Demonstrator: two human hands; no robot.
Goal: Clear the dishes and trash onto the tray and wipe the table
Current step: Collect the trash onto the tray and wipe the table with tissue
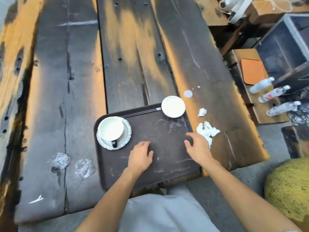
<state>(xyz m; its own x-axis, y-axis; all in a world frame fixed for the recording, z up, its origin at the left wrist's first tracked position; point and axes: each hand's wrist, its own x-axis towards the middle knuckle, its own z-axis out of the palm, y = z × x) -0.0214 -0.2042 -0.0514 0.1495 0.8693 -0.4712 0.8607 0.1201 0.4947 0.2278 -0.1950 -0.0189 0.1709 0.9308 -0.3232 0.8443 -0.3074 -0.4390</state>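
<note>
Right hand, released, hovers with the crumpled tissue just beyond its fingertips; left hand empty. A partial pinch may leave scraps.

Rough weathered wood table, matt scuffed plastic tray, glossy white cup.

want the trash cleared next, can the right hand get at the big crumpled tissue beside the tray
Probably yes: the right hand is open at the right edge of the tray, just beside the big crumpled tissue, with nothing lying between them.
</note>
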